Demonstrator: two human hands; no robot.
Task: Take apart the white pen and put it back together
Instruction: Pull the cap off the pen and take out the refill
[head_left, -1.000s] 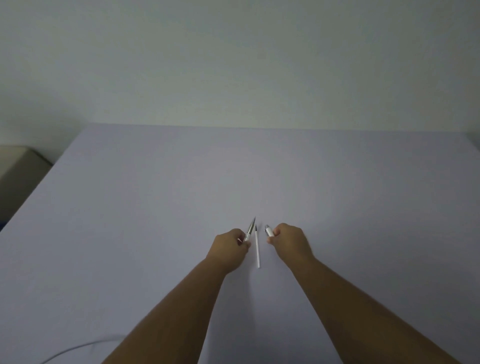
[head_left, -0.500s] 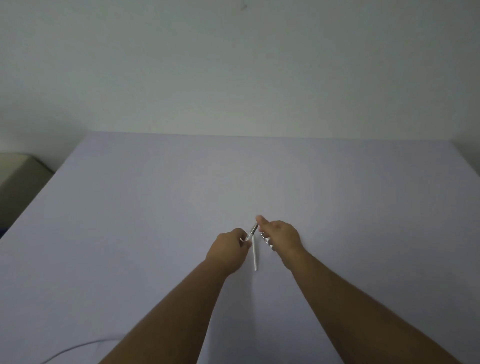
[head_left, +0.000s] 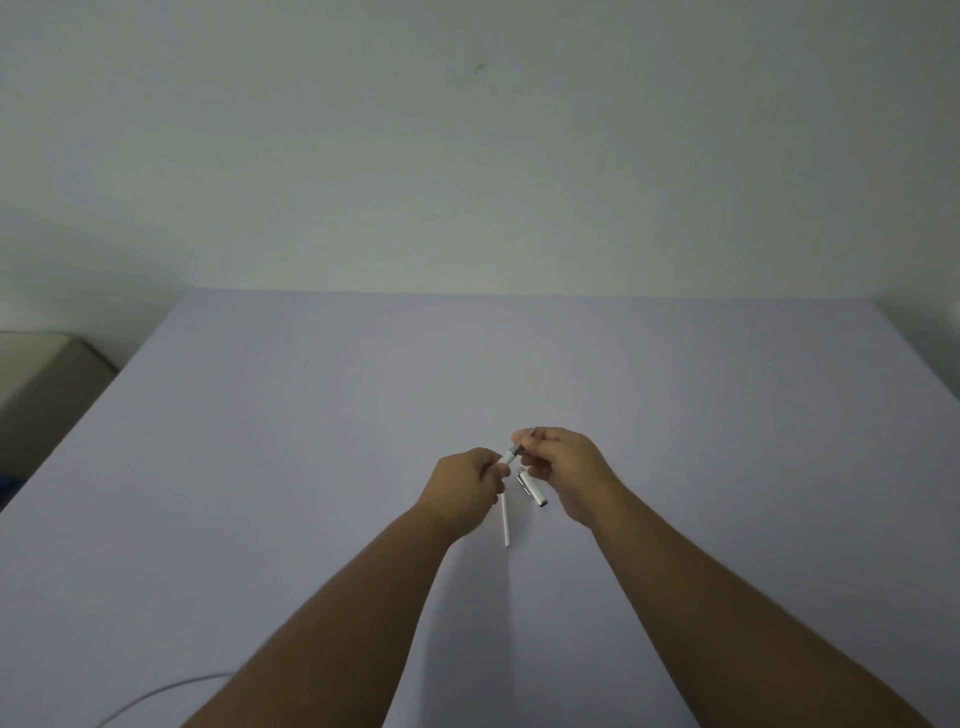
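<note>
**Two hands on one pen section, two parts on the table**

Both of your hands meet over the near middle of the pale lilac table (head_left: 311, 467). Your left hand (head_left: 462, 488) is curled shut around the white lower end of the pen's front section (head_left: 511, 453), which slants up and to the right. Your right hand (head_left: 569, 467) pinches the grey upper end of that same section between thumb and forefinger, while its other fingers stay loosely bent. The dark tip just pokes out past your right fingertips.

Just below your hands, the white refill tube (head_left: 505, 522) lies on the table, running near to far, with its far end hidden under your left hand. To its right, beside your right palm, lies the white cap with its silver clip (head_left: 532, 487), angled slightly; whether it touches your hand cannot be told. A thin white cable (head_left: 156, 693) curves across the table's near left corner.
</note>
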